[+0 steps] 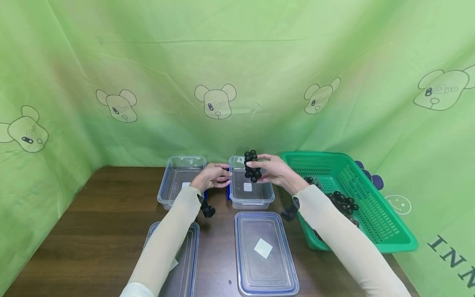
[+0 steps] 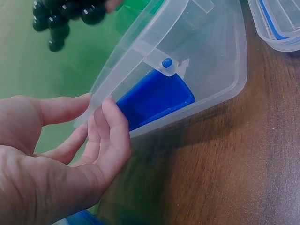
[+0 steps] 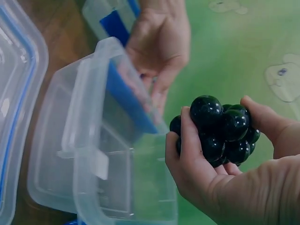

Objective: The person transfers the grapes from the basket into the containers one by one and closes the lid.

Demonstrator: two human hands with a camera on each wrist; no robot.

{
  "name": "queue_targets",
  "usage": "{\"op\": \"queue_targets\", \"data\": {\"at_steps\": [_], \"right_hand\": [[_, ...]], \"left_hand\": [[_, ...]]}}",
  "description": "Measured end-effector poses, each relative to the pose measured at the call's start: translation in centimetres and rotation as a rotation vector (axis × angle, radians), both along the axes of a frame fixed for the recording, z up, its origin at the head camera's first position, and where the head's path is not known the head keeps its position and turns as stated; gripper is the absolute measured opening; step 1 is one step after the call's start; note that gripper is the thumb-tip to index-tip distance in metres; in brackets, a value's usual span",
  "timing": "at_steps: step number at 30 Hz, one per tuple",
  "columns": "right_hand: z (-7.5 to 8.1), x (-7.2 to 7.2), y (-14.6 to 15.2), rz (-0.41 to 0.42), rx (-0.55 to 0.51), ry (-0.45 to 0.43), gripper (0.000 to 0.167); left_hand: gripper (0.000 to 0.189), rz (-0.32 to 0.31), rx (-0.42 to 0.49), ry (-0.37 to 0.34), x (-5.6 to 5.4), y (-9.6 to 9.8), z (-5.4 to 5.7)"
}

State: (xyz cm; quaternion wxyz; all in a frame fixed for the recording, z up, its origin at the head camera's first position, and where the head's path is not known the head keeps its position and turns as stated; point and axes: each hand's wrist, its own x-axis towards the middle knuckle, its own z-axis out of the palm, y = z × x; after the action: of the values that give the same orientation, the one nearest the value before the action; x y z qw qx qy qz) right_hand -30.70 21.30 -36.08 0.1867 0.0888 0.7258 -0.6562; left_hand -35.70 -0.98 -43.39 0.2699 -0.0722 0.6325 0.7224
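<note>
In the head view, my right hand point(image 1: 276, 171) grips a cluster of glossy black balls point(image 1: 253, 166) above the right-hand clear plastic container point(image 1: 252, 202). Thumb and fingers close around the cluster from both sides in the right wrist view, where its shiny balls point(image 3: 236, 125) bunch tightly together. My left hand point(image 1: 213, 176) is at the left side of that same container. Seen from the left wrist, its thumb and bent fingers pinch the rim and wall at one corner, beside a hanging blue latch point(image 2: 159, 96). The container has a white square label point(image 1: 248, 187) inside its outline.
A second clear container point(image 1: 163, 194) stands to the left. Two blue-edged lids lie in front, the right lid point(image 1: 265, 272) flat and the left lid point(image 1: 190, 247) partly behind my left sleeve. A green basket point(image 1: 389, 222) on the right contains more black clusters point(image 1: 343, 203).
</note>
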Motion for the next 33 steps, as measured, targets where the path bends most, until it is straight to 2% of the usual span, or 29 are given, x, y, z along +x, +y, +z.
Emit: {"op": "queue_targets", "data": {"at_steps": [6,14,25,33], "right_hand": [[-2.0,-0.2,-1.0,0.002,0.105,-0.002,0.073],[-4.2,0.1,-2.1,0.032,0.172,-0.043,0.069],[-4.8,0.5,-3.5,0.074,0.365,0.036,0.067],[-4.8,0.7,-4.0,0.073,0.39,0.054,0.063]], "left_hand": [[0.054,0.002,0.004,0.007,0.0,0.0,0.1],[0.054,-0.006,0.001,0.003,0.2,0.2,-0.3],[0.055,-0.005,0.001,0.01,0.0,0.1,-0.2],[0.057,-0.015,0.007,0.001,-0.1,0.0,-0.2]]}}
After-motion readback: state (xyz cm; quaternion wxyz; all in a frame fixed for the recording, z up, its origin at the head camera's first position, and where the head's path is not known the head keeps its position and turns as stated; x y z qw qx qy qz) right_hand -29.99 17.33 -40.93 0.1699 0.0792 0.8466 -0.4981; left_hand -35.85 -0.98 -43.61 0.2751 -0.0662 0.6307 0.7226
